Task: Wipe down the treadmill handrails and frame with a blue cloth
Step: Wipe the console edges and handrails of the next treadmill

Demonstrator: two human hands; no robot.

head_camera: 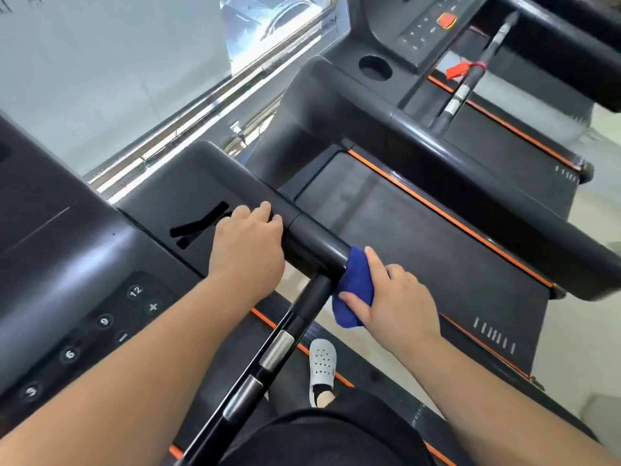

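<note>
Where the picture starts at the left, a dark console (pixel 84 297) shows round buttons (pixel 104 321) marked 12, 9, 6 and 3, with plus and minus signs beside them. Just right of it, the left hand (pixel 247 248) rests palm down on the thick black handrail (pixel 302 237), fingers (pixel 265 210) close together and curled over its top. This rail runs from upper left to lower right and ends in a round cut-off face. A thinner black bar (pixel 268 358) with two silver grip plates branches off under that end and slants down toward the lower left. At the rail's end sits the blue cloth (pixel 358 284), bunched against the end face and hanging a little below it. The right hand (pixel 393 301) presses on the cloth from the right, forefinger stretched up along it, thumb spread low across its bottom edge, the other fingers bent; the cloth lies between palm and rail. Below, a grey clog (pixel 322 364) stands on the floor. Farther right lies a neighbouring treadmill belt (pixel 437 247) edged in orange.
</note>
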